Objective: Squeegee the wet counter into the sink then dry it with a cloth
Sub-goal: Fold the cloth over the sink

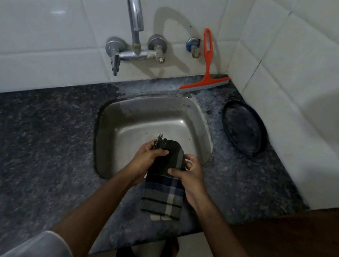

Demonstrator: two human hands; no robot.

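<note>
A dark checked cloth (163, 194) hangs folded over the front edge of the steel sink (130, 115). My left hand (146, 158) grips its upper frayed end, and my right hand (190, 174) pinches its right side. Both hands hold it above the sink's near rim. An orange squeegee (207, 71) leans upright against the white tiled wall behind the sink, its blade resting on the dark granite counter (38, 142). The counter near the squeegee's blade looks wet.
A chrome wall tap (135, 20) with two valves arches over the sink's back. A small blue-capped valve (193, 46) sits beside the squeegee's handle. A black round plate (244, 129) lies on the counter right of the sink, close to the tiled corner wall.
</note>
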